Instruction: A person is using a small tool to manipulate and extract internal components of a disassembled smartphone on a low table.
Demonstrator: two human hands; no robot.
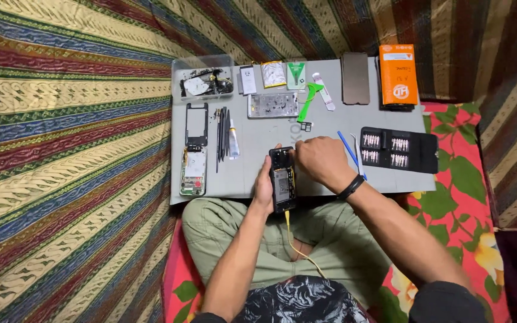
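Left hand (pixel 262 186) gripping opened phone (pixel 283 180), right hand (pixel 321 161) atop

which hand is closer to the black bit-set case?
Right. The right hand works at the top of the opened phone, just left of the black bit-set case. The left hand grips the phone's far side, farther away.

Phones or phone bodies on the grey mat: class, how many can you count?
4. One opened phone in the hands at the front edge, one stripped body at left, one frame above it, one brown phone at the back. Others may be hidden.
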